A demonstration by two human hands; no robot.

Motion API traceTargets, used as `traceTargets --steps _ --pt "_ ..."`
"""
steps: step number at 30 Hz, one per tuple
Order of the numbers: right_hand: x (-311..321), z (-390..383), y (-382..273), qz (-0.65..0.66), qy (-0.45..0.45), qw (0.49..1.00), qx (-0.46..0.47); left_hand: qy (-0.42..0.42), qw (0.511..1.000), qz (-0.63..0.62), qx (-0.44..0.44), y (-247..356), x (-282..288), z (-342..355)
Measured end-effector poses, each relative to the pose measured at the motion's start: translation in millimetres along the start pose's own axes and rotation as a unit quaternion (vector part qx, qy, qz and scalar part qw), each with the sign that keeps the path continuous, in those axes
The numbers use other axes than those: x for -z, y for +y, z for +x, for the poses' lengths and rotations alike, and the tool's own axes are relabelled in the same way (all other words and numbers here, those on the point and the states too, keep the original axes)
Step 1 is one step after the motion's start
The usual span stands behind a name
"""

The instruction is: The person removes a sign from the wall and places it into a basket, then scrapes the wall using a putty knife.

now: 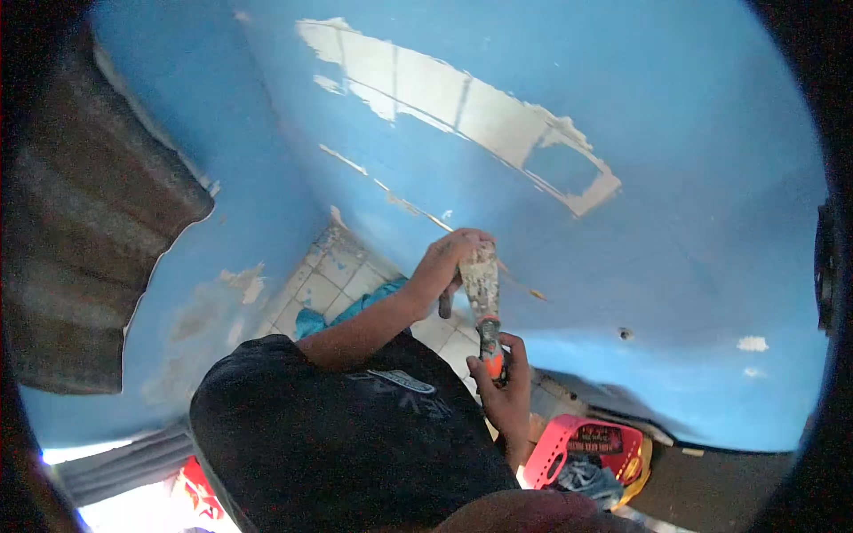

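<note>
In front of my chest, a putty knife (481,289) stands upright, blade up. The blade is broad and crusted with pale, dried filler; the handle is grey and orange. My right hand (508,391) is closed round the handle from below. Up at the blade's top edge is my left hand (449,259), its fingers curled over and touching the blade. A dark, rounded handle end (445,306) sticks out beneath the left palm. The rest of that tool is hidden by the hand and the blade, so its kind cannot be made out.
A blue wall (693,249) fills the far side, with a long whitish patch (426,84) and a thin pale strip below it. Brown corrugated sheet (89,213) hangs at left. A pink basket (569,444) with cloth stands at lower right. Blue cloth (311,322) lies on the tiled floor (338,266).
</note>
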State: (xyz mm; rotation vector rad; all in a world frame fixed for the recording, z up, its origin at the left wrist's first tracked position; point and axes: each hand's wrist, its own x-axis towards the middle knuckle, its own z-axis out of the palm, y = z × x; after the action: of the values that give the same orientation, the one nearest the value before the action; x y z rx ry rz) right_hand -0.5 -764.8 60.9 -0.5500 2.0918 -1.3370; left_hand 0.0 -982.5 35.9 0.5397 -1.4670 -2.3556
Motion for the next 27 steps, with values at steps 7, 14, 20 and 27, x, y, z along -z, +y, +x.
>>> traceTargets --steps 7,14,20,27 --pt "-7.3 3.7 -1.8 0.026 -0.003 0.999 0.033 0.062 0.997 -0.025 0.037 -2.8 21.6 -5.0" --pt "-25.1 1.6 13.1 0.05 0.123 0.984 0.121 0.027 0.981 -0.183 0.051 7.9 38.9 -9.2" --pt "-43.5 8.5 -7.9 -0.13 0.035 0.969 0.207 0.042 0.895 -0.426 0.125 -4.0 49.7 -9.9" --pt "-54.4 5.7 26.7 -0.145 0.1 0.954 0.242 0.099 0.885 -0.451 0.064 -33.8 71.6 -18.1"
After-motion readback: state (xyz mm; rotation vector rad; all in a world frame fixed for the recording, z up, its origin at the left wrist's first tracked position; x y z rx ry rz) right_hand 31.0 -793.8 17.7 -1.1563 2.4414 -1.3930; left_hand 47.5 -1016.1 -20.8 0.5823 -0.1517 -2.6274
